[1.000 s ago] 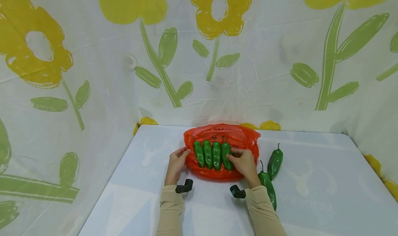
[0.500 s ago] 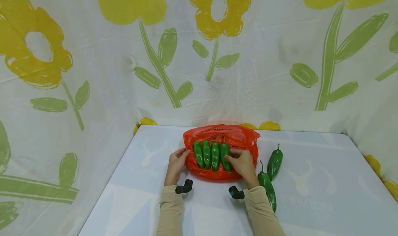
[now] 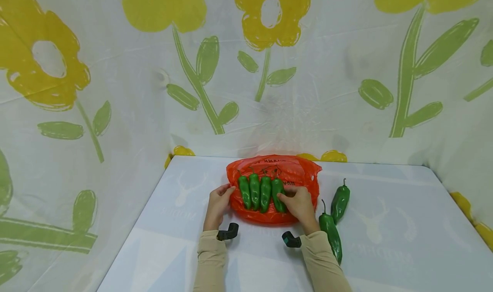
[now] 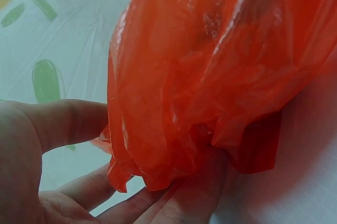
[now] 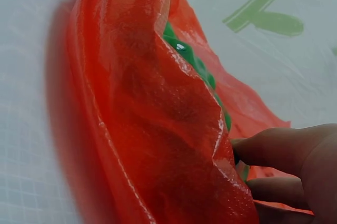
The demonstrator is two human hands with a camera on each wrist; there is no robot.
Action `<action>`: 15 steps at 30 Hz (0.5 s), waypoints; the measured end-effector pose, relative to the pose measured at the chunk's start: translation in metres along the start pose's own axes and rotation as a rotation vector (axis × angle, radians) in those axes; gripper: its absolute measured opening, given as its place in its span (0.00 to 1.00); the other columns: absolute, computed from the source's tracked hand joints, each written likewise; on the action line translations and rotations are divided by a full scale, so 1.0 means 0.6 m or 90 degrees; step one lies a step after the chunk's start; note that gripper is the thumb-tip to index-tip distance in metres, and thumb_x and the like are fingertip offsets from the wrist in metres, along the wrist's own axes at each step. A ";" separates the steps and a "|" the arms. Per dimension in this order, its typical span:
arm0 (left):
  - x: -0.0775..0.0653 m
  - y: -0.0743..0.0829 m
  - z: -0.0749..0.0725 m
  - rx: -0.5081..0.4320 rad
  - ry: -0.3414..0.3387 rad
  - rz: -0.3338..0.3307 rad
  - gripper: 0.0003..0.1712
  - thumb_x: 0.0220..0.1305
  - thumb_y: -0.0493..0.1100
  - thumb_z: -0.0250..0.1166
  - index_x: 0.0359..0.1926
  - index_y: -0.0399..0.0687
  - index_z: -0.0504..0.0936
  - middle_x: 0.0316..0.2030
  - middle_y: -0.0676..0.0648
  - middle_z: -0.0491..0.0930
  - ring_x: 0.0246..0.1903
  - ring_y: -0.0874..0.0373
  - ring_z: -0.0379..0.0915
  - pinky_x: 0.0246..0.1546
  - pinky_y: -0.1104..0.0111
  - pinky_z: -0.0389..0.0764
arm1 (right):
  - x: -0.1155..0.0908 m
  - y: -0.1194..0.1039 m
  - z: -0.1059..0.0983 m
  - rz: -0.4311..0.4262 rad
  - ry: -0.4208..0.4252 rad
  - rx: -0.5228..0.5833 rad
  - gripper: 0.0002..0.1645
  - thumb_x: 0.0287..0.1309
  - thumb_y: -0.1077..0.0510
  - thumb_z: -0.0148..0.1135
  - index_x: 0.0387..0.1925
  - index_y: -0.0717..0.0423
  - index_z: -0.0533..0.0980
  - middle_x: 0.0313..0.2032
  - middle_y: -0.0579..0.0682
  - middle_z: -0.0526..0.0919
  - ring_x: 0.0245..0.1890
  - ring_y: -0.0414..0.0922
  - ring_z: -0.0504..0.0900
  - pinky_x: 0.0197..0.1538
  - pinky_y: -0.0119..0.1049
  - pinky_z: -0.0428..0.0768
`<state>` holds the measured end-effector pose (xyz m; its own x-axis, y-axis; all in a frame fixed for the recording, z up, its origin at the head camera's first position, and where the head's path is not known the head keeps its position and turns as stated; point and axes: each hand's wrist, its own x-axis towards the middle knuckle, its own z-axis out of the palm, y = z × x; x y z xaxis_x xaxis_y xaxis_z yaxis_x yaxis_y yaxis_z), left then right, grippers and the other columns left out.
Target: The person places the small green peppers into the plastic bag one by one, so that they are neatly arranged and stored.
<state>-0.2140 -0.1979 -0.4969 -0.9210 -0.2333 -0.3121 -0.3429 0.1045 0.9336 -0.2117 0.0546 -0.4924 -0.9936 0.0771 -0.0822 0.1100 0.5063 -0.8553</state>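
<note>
Left hand (image 3: 218, 204) pinched the left rim of the red plastic bag (image 3: 262, 216), which lay near the far edge of the worktop (image 3: 393, 258). Right hand (image 3: 302, 204) gripped the rightmost green pepper (image 3: 275, 191), beside three other green peppers (image 3: 254, 191) on red plastic. Two loose green peppers (image 3: 330, 234) lay toward the right edge.

A screened-off, booth-like space, in what kind of building unclear: flower-printed sheeting (image 3: 327, 87) hangs beyond the right grip (image 3: 302, 203) and off to both sides, with a pale, printed worktop (image 3: 404, 268) beneath it.
</note>
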 end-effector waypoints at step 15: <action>-0.003 0.001 0.001 -0.002 0.001 0.014 0.29 0.74 0.51 0.61 0.68 0.39 0.77 0.63 0.36 0.80 0.50 0.53 0.79 0.38 0.71 0.83 | -0.001 0.001 0.003 -0.021 0.025 -0.021 0.23 0.59 0.56 0.73 0.53 0.65 0.85 0.50 0.62 0.89 0.50 0.56 0.87 0.53 0.51 0.87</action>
<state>-0.2129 -0.1970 -0.4957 -0.9278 -0.2325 -0.2919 -0.3226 0.1069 0.9405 -0.2113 0.0533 -0.4940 -0.9951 0.0933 -0.0326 0.0779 0.5372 -0.8399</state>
